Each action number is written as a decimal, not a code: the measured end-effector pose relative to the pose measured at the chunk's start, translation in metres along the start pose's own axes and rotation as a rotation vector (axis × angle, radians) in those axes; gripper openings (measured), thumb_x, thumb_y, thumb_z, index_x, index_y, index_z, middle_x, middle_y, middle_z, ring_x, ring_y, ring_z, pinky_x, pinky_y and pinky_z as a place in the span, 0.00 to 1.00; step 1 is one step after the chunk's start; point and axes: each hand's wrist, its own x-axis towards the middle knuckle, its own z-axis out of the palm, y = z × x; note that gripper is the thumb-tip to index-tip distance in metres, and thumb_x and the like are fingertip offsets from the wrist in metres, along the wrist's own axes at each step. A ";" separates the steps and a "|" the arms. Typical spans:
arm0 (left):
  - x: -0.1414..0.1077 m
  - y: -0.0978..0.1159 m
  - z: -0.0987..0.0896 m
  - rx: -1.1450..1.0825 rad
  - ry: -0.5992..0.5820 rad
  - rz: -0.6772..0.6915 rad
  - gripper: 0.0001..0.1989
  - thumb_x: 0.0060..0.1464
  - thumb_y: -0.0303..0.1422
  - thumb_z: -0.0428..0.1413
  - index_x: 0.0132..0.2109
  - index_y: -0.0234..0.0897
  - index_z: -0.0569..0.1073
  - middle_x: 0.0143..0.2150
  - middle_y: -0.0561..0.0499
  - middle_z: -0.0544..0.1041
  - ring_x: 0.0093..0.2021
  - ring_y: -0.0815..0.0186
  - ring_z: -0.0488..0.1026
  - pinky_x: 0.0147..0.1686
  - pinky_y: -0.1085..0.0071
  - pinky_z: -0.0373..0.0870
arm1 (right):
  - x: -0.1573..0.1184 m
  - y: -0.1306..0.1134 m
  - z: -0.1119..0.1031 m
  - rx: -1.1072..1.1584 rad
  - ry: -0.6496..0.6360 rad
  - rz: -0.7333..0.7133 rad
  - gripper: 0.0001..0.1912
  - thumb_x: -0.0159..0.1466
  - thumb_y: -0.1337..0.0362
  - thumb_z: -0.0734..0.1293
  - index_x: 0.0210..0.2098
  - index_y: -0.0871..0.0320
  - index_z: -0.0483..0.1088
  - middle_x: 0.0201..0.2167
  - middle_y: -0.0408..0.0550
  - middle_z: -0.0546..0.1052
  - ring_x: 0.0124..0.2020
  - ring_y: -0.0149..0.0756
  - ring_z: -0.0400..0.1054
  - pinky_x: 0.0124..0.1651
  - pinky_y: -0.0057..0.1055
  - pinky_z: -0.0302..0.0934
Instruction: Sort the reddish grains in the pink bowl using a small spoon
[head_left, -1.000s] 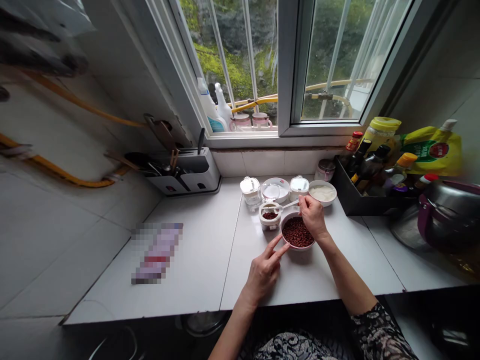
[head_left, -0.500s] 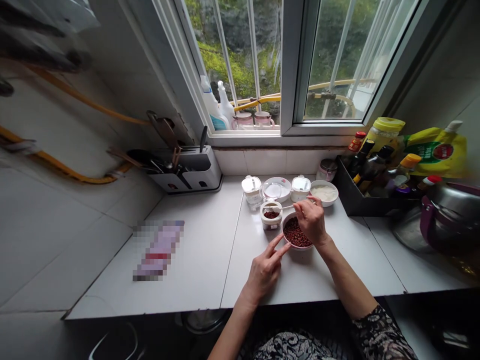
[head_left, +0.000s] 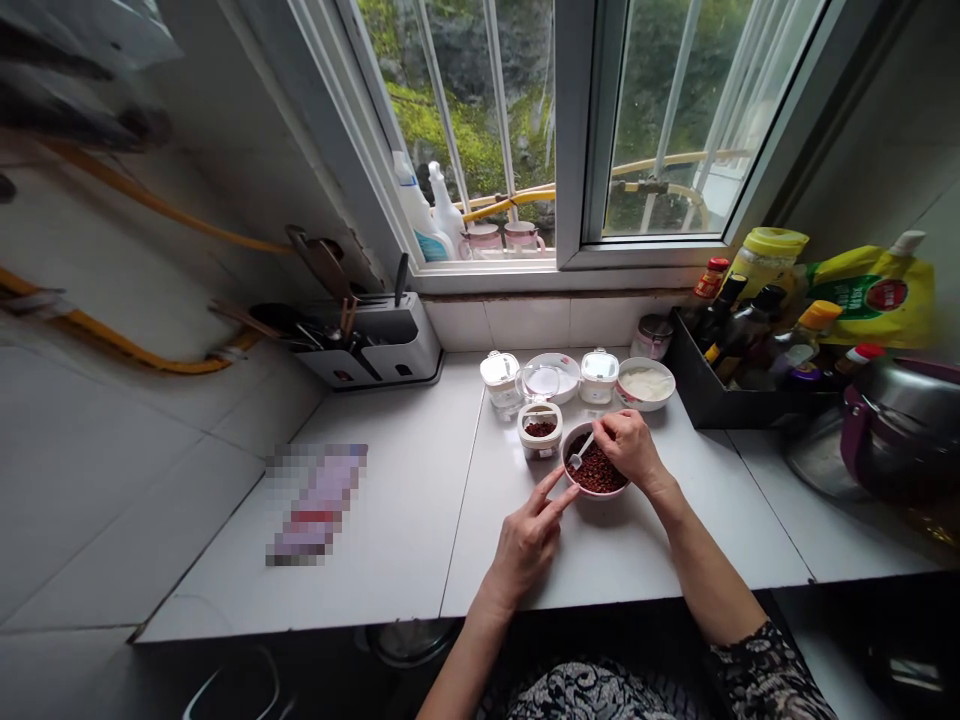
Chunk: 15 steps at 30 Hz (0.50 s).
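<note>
My right hand [head_left: 628,447] pinches a small white spoon [head_left: 580,456], its bowl down at the dark red grains in a pinkish-white bowl [head_left: 604,495]. The grains look like Sichuan peppercorns [head_left: 598,469]. With fingers stretched out, my left hand [head_left: 529,540] touches the near left rim of that bowl. Just left of the bowl stands a spice jar [head_left: 540,446] with its lid up, partly filled with the same grains.
Behind are two closed white-lidded jars [head_left: 500,380] [head_left: 599,378], a shallow dish [head_left: 551,378] and a bowl of white grains [head_left: 646,384]. A black box of bottles [head_left: 735,405] stands right, near a metal pot [head_left: 892,430]. A utensil holder [head_left: 401,350] is at the back left.
My right hand has moved the spoon from over the spice jar down into the bowl of grains. The left hand has stayed at the bowl's rim.
</note>
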 end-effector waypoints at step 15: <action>0.001 0.001 -0.001 0.012 0.005 0.010 0.36 0.56 0.15 0.46 0.68 0.48 0.62 0.69 0.43 0.65 0.44 0.68 0.80 0.46 0.72 0.79 | 0.004 -0.003 -0.014 0.204 0.083 0.113 0.22 0.66 0.56 0.60 0.17 0.54 0.61 0.15 0.43 0.69 0.22 0.33 0.62 0.39 0.33 0.59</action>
